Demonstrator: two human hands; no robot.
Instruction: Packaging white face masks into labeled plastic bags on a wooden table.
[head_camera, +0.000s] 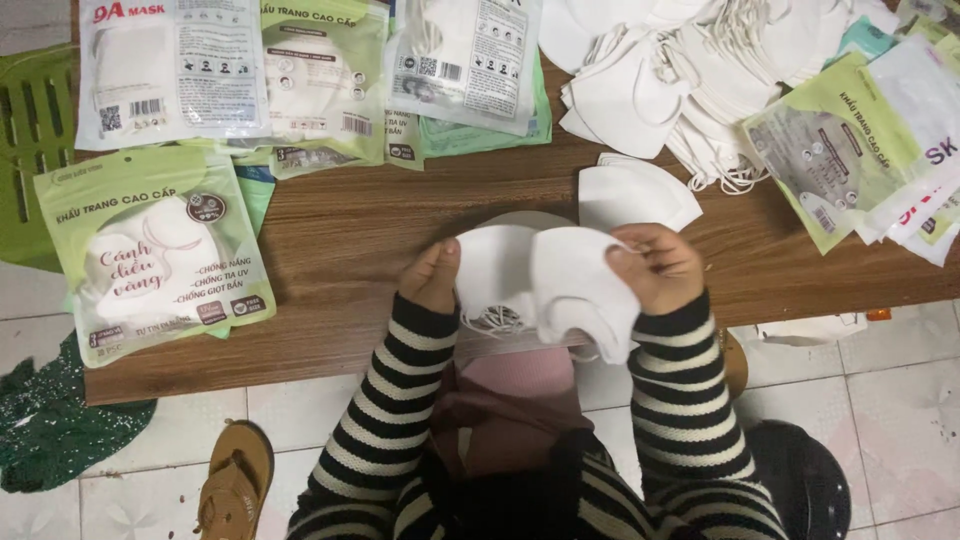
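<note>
Both hands clamped on stack of folded white masks (545, 280) over wooden table (380, 230) edge: left hand (432, 277) pinched left end, right hand (660, 265) right end; long axis ran hand to hand.

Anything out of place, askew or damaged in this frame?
Nothing looks damaged. Both hands, left hand and right hand, hold a small stack of white masks. The mask pile is loose and tangled, and the green packets overlap untidily, one overhanging the wooden table edge.
</note>
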